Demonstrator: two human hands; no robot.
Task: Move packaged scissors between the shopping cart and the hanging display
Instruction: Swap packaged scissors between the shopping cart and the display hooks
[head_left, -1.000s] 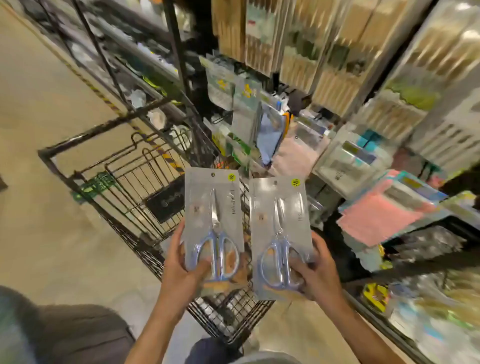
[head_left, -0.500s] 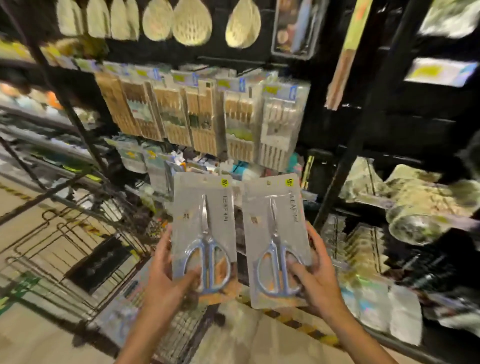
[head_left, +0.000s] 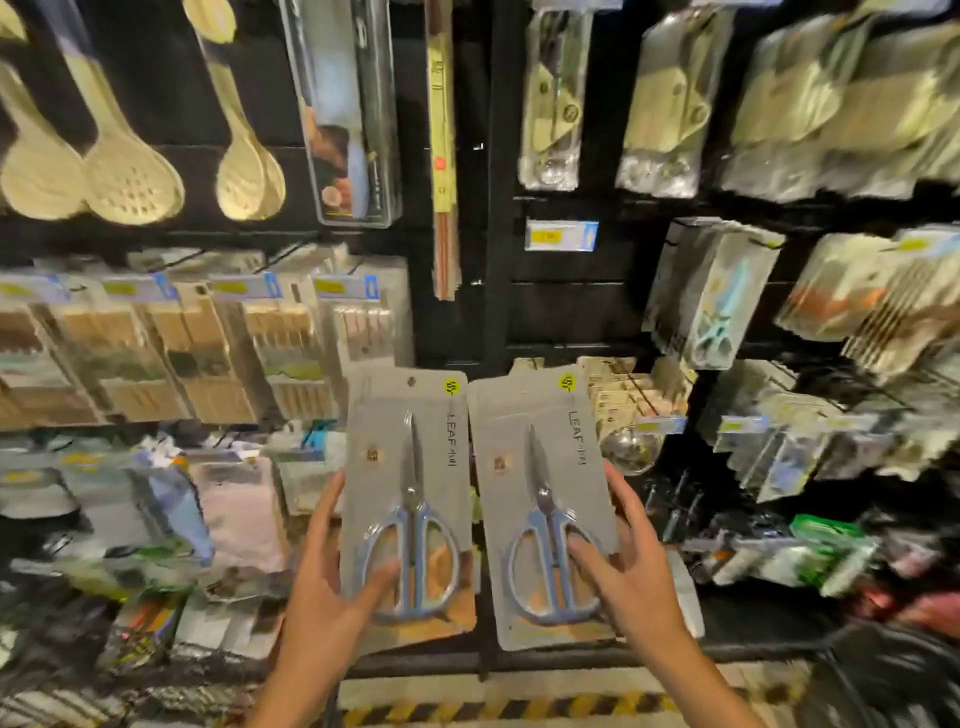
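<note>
**Ann:** Scissors, two packs, side by side right up front! The left scissors pack (head_left: 408, 499) sits in the left hand (head_left: 332, 597), thumb curled across the front over the blue handles, fingers behind the card's left edge.

**Bo:** And the right hand (head_left: 631, 577) mirrors it: thumb pressed on the handle loops of the right scissors pack (head_left: 540, 509), fingers wrapped round the right edge. Both grips clamped firmly on their cards, both packs upright, blades pointing up.

**Ann:** The cards are just beside each other; whether their edges touch I can't tell. Each has a yellow sticker (head_left: 451, 387) at the top corner.

**Bo:** Underneath, a strip of yellow-and-black floor tape (head_left: 519, 714).

**Ann:** Beyond the packs, the hanging display (head_left: 498, 312), black panels and pegs. More packaged scissors with pale blue handles (head_left: 719, 301) hang up to the right, well apart from the held pair.

**Bo:** Left of centre, rows of packaged chopsticks (head_left: 291, 343), blurred. Higher still, wooden skimmer spoons (head_left: 130, 176) hang at upper left.
</note>
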